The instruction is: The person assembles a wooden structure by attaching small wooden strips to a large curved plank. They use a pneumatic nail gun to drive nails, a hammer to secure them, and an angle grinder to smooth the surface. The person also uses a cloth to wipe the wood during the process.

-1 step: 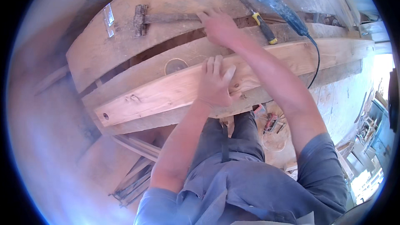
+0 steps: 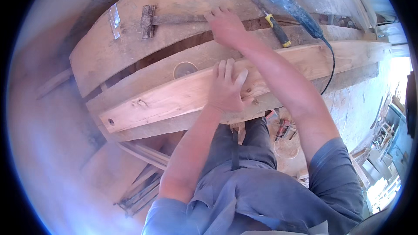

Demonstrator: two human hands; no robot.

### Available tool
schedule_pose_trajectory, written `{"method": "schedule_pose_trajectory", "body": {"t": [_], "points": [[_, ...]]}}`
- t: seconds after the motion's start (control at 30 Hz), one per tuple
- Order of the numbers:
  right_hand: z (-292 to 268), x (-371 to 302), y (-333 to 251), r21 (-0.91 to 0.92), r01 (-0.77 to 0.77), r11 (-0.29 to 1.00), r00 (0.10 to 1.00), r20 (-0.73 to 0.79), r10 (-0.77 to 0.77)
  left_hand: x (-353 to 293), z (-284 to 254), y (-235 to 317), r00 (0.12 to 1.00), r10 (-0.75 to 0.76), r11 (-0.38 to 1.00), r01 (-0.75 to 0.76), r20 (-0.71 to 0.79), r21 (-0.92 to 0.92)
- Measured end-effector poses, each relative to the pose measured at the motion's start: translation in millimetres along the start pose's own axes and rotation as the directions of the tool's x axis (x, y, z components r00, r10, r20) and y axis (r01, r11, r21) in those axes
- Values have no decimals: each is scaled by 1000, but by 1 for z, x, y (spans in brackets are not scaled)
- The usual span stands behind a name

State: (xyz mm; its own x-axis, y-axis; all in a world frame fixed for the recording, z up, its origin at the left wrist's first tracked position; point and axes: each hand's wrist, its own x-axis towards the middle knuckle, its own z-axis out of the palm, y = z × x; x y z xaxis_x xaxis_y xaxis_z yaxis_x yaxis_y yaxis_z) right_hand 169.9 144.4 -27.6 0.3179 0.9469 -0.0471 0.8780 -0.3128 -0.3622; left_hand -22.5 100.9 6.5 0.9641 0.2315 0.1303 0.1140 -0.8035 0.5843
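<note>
A long pale plank (image 2: 174,93) with a few dark knots lies across the bench in front of me. My left hand (image 2: 227,88) rests flat on its upper face, thumb apart from the fingers. Beyond the plank, my right hand (image 2: 226,27) is closed over the handle of a hammer (image 2: 148,21), whose heavy, worn head points left. My palm hides part of that handle. To the right of this hand lies a chisel (image 2: 277,30) with a black and yellow handle. An angle grinder (image 2: 294,11) with a round reddish sanding disc lies beside it.
Wide old boards form the bench (image 2: 100,61), with a long gap between them. A round disc (image 2: 185,69) lies behind the plank. The grinder's black cord (image 2: 333,67) hangs over the plank. Shiny metal pieces (image 2: 115,15) lie far left. Below are wood strips (image 2: 143,154) and a red tool (image 2: 283,127).
Both hands keep their places, the left on the plank and the right at the hammer handle. The whole picture has shifted very slightly.
</note>
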Motion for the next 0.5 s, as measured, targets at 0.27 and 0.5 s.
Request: {"method": "schedule_pose_trajectory", "body": {"t": [0.27, 0.5], "points": [[-53, 23, -46, 180, -246, 952, 933, 311, 183, -15, 14, 3, 996, -66, 997, 64, 53, 36], [-119, -204, -53, 537, -463, 706, 822, -38, 568, -4, -1, 4, 998, -49, 995, 45, 43, 89]]}}
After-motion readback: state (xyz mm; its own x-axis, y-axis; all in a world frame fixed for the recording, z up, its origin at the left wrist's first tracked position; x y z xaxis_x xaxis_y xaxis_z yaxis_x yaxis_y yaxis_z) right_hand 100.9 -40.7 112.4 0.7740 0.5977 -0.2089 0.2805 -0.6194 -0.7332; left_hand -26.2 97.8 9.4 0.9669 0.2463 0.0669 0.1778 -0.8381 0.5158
